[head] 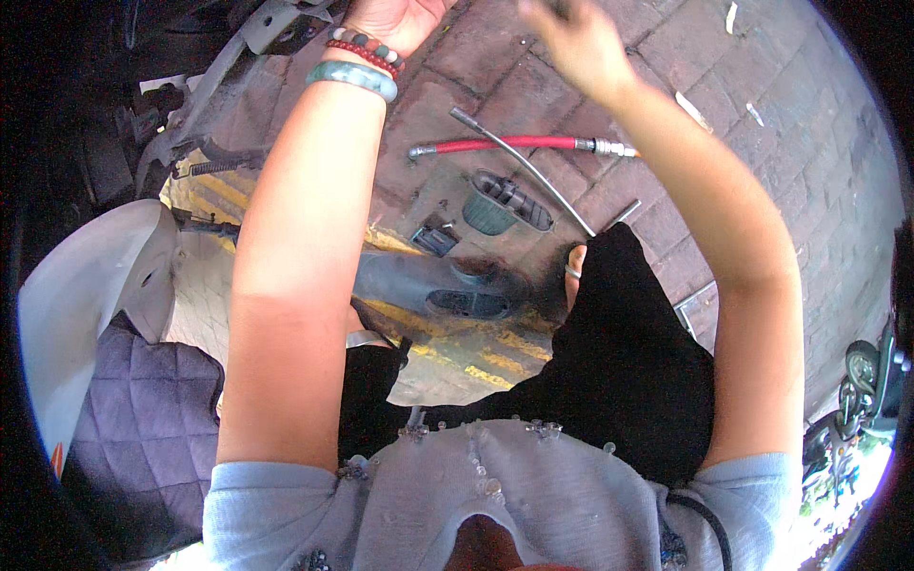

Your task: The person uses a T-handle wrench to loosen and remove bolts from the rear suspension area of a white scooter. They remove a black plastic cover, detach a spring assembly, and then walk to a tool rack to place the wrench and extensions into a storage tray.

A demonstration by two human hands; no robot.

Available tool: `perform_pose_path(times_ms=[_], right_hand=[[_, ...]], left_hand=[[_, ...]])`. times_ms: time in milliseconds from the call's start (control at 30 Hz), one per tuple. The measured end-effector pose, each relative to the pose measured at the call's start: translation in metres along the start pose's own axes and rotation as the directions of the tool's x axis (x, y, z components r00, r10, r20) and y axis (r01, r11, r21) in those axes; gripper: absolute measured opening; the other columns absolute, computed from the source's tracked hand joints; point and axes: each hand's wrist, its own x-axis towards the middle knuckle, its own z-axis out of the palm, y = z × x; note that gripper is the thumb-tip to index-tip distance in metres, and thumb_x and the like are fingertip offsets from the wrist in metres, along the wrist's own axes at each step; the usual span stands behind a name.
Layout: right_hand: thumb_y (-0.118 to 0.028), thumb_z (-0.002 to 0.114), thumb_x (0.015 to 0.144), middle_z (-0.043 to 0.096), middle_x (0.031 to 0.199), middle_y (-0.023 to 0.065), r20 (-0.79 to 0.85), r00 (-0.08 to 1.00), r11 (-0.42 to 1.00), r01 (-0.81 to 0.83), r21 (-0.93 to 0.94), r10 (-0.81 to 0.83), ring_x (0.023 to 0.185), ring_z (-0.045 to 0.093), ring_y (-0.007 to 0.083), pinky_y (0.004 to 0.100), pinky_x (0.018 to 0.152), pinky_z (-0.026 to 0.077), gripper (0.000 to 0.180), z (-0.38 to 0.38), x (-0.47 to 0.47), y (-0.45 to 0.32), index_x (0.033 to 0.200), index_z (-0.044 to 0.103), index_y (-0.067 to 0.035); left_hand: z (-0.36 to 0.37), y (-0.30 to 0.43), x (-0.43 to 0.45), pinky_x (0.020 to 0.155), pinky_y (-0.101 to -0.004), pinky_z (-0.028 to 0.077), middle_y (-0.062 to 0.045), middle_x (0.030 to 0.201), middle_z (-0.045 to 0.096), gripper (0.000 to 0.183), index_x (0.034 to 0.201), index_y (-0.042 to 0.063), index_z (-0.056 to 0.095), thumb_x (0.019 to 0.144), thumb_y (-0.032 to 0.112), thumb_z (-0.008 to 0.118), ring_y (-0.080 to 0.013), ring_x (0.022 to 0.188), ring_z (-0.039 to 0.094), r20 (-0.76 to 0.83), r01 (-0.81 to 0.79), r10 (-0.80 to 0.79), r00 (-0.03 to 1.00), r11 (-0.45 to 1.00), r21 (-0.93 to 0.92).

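Both arms reach away toward the top edge of the view. My left hand (400, 25) shows its palm and wrist, with bead bracelets and a green bangle; the picture's edge cuts off its fingers. Opposite it, my right hand (575, 43) is blurred, and a small dark patch shows at its fingers. What either hand holds cannot be made out. Below them, a long metal rod (532, 171) lies across a red hose (507, 143) with metal fittings. Near these rest a black ribbed plastic part (500, 203) and a small black part (435, 239).
A grey plastic housing (435, 285) lies between my feet on paving with yellow stripes (514, 346). To the left are a white vehicle body panel (93, 264) and a quilted cover (150, 414). A motorcycle wheel (862, 365) shows far right. Scraps (692, 112) dot the bricks.
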Motion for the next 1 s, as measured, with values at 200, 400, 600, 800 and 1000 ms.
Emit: perform_pose_path(times_ms=[200,400,600,800,1000], right_hand=[[-0.036,0.058,0.082,0.065,0.080,0.0185,0.716,0.515,0.809,0.071,-0.583,0.471,0.078,0.064,0.0344,0.0447,0.070,0.051,0.035,-0.019,-0.163,0.033,0.086,0.064,-0.002],[-0.018,0.050,0.083,0.067,0.096,0.0131,0.660,0.556,0.761,0.074,-0.645,0.505,0.089,0.066,0.0277,0.0396,0.074,0.054,0.024,-0.011,-0.200,0.044,0.096,0.065,-0.006],[-0.018,0.044,0.087,0.066,0.093,0.0153,0.412,0.740,0.694,-0.103,-0.712,0.532,0.087,0.066,0.0307,0.0439,0.069,0.053,0.024,-0.005,-0.215,0.025,0.105,0.057,-0.009],[-0.022,0.053,0.085,0.065,0.091,0.0194,0.207,0.762,0.599,-0.278,-0.751,0.613,0.089,0.064,0.0347,0.0444,0.074,0.052,0.029,-0.044,-0.144,-0.048,0.107,0.050,-0.003],[-0.039,0.053,0.085,0.066,0.096,0.0170,0.220,0.871,0.735,-0.208,-0.646,0.440,0.093,0.061,0.0346,0.0433,0.083,0.048,0.040,-0.102,-0.053,-0.151,0.096,0.067,-0.003]], left_hand=[[0.007,-0.007,0.003,0.084,-0.0352,0.051,-0.009,0.092,0.066,0.012,0.092,0.002,0.062,0.085,0.011,0.059,-0.0231,0.098,0.062,0.003,0.007,-0.007,1.000,0.996,-0.090],[-0.027,0.003,0.020,0.093,-0.0399,0.046,-0.013,0.106,0.061,0.023,0.107,-0.001,0.056,0.085,0.006,0.057,-0.0288,0.107,0.055,0.240,0.205,-0.146,0.960,0.948,-0.242],[-0.004,-0.002,0.018,0.084,-0.0386,0.050,-0.009,0.091,0.062,0.016,0.092,0.003,0.061,0.077,0.003,0.065,-0.0264,0.094,0.060,-0.107,0.039,-0.056,0.993,0.987,-0.157],[0.012,-0.010,0.015,0.077,-0.0336,0.050,-0.002,0.088,0.063,0.015,0.085,0.008,0.062,0.072,0.007,0.070,-0.0194,0.087,0.062,-0.228,0.015,-0.031,0.973,0.997,-0.074],[0.017,-0.020,0.018,0.073,-0.0310,0.050,0.000,0.082,0.061,0.015,0.085,0.010,0.061,0.074,0.009,0.071,-0.0178,0.082,0.061,-0.270,0.082,-0.083,0.959,0.997,-0.013]])
